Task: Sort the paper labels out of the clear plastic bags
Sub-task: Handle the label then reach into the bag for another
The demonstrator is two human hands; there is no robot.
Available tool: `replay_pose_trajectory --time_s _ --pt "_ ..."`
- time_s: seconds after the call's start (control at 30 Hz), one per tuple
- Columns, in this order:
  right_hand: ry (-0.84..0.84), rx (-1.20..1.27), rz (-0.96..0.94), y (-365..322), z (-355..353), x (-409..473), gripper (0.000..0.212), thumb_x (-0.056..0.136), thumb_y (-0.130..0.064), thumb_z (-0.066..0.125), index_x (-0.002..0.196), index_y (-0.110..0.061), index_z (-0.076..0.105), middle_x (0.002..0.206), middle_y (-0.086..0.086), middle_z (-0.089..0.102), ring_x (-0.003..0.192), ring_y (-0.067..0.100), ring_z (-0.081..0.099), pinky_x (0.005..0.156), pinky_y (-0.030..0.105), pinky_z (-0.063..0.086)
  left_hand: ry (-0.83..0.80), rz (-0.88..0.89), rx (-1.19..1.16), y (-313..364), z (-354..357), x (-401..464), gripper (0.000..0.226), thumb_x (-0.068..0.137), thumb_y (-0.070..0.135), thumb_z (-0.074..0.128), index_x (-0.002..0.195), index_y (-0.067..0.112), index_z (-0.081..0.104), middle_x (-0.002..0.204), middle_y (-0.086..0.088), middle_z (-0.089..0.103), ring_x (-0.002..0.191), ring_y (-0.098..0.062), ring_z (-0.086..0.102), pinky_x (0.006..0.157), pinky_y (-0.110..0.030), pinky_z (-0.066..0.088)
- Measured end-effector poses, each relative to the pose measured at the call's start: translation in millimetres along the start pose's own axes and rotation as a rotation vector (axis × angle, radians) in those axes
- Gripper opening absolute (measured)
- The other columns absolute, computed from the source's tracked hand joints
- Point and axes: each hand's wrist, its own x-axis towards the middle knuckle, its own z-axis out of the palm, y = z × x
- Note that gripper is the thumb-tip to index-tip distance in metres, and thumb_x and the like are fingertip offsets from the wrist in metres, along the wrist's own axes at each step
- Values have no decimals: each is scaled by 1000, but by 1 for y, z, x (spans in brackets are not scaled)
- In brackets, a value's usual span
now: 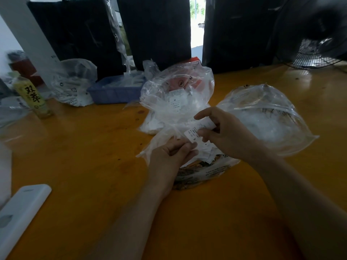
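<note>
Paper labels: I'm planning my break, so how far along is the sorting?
Done: a loose heap of white paper labels lies on the yellow wooden table. In hand: the left hand and right hand pinch one white S-marked label. Left: the crumpled clear plastic bag still holds labels.

Both bare forearms reached in from near edge, converging at centre. Left hand (pixel 173 152) lay palm down, fingers curled, thumb and fingertips pinching something white. Right hand (pixel 223 132) sat just beyond and right of it, index finger extended leftward, thumb and other fingers pinching too
</note>
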Motion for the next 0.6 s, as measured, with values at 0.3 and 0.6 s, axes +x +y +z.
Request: replay_pose_trajectory --time_s 0.3,0.6 --pt "-114 -165 6 5 -4 -2 34 101 -18 63 130 -36 61 77 -3 66 55 10 61 50 24 49 7 2 44 -1 -1 1 15 88 26 77 101 23 84 100 -12 81 96 -26 80 89 -32 64" --pt "-12 -56 29 3 5 1 23 97 -23 70 114 -33 59 90 -8 69 77 6 70 77 34 59 82 -25 5 -5 -2 5 17 84 26 83 101 24 82 106 -6 82 86 -27 81 76 -29 65"
